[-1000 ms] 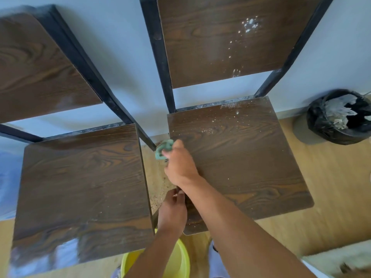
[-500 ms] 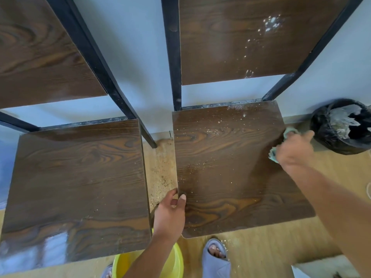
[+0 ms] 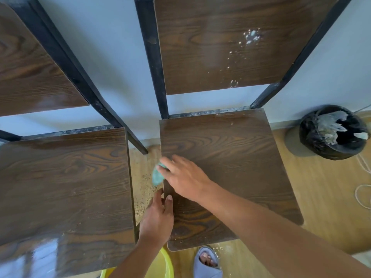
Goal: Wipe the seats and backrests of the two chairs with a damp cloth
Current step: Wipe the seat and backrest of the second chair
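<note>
Two dark wood-grain chairs on black frames stand side by side against a pale wall. My right hand (image 3: 183,177) presses a green cloth (image 3: 157,175) at the left edge of the right chair's seat (image 3: 230,157); most of the cloth is hidden under my fingers. My left hand (image 3: 158,217) grips that seat's left edge near the front. White specks mark the right chair's backrest (image 3: 220,43). The left chair's seat (image 3: 64,183) looks glossy, and its backrest (image 3: 30,73) is at the far left.
A black-lined bin (image 3: 333,133) with crumpled paper stands on the wood floor at the right. A yellow bucket (image 3: 160,265) sits by my feet, next to a grey slipper (image 3: 207,261). Crumbs lie on the floor in the gap between the chairs. A white cord (image 3: 363,193) lies far right.
My right hand swept the cloth from the seat's left edge to its right edge and back to the left edge. My left hand kept hold of the seat's left edge.
</note>
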